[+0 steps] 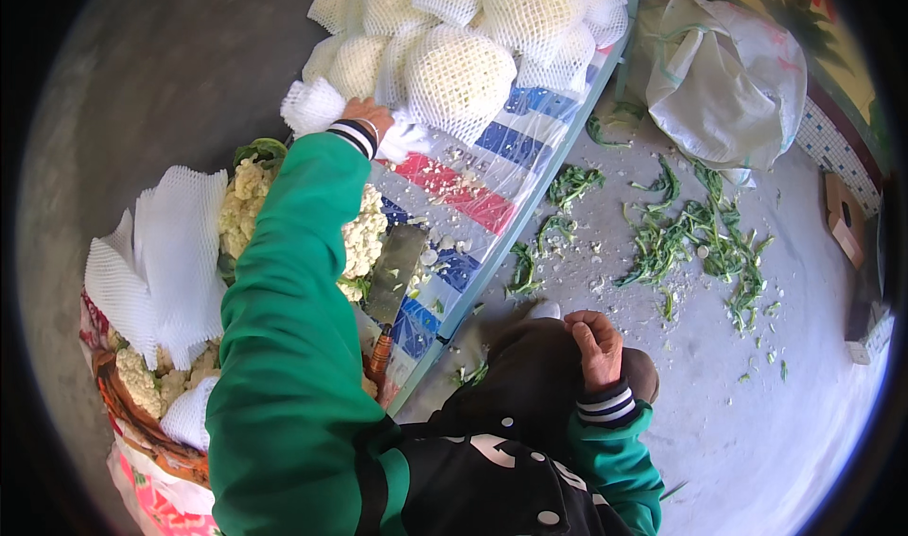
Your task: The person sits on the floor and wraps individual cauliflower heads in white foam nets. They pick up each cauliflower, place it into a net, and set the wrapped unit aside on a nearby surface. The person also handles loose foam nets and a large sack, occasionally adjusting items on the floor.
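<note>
My left hand point(369, 116) reaches to the far left of the table and touches a crumpled white foam net sleeve point(312, 105); its fingertips are hidden. White netting shows on both sides of the hand. Just beyond it, several cauliflowers in foam nets point(460, 75) are piled up. Under my left forearm sit bare cauliflower heads point(363, 235), partly covered by the sleeve. A broad-bladed cleaver point(396, 274) lies beside them, its wooden handle towards me. Over my knee, my right hand point(599, 348) is loosely curled, with nothing visible in it.
The table point(489, 206) has a striped plastic cover strewn with crumbs. At left, foam nets point(181, 252) lie over a sack point(152, 458) of cauliflowers. Trimmed leaves point(667, 242) litter the floor. A white woven sack point(723, 82) and a cardboard box point(843, 213) stand near the wall.
</note>
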Motion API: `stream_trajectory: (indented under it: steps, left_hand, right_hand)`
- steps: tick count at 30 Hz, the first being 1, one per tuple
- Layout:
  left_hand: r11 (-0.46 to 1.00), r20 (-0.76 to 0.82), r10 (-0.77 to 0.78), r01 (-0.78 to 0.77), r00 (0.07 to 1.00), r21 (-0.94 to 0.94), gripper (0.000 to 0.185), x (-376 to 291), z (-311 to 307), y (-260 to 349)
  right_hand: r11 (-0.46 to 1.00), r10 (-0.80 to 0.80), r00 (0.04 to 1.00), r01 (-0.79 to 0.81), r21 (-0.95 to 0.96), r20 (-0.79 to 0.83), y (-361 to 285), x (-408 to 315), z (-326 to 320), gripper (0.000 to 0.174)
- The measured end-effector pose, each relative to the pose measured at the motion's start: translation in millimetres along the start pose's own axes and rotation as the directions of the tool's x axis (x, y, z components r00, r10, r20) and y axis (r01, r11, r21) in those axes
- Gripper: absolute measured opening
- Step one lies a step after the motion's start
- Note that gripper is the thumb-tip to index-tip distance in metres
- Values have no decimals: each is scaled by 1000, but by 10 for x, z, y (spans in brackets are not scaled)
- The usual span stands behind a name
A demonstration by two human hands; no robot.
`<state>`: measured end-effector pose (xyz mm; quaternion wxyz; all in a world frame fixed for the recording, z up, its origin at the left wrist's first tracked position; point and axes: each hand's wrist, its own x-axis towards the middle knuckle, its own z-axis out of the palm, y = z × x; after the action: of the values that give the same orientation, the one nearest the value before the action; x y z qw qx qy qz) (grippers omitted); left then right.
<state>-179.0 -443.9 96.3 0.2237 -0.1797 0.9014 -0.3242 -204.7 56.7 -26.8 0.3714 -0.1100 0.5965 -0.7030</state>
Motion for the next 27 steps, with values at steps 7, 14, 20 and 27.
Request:
stream_trajectory:
  steps: [7, 14, 20, 27]
  left_hand:
    - [992, -284, 111, -121, 952, -19, 36, -749, -380, -129]
    - [929, -215, -324, 353, 922, 115, 26, -505, -86, -265]
    - [944, 60, 3, -23, 998, 330, 24, -88, 126, 381]
    - [988, -173, 152, -143, 973, 60, 26, -582, -782, 736]
  right_hand:
    - [997, -54, 998, 52, -54, -25, 60, -31, -48, 16]
    - [992, -107, 994, 105, -74, -32, 126, -1, -28, 18]
    - [970, -134, 990, 122, -208, -42, 118, -25, -52, 17]
    - [970, -175, 981, 158, -185, -81, 217, -3, -41, 19]
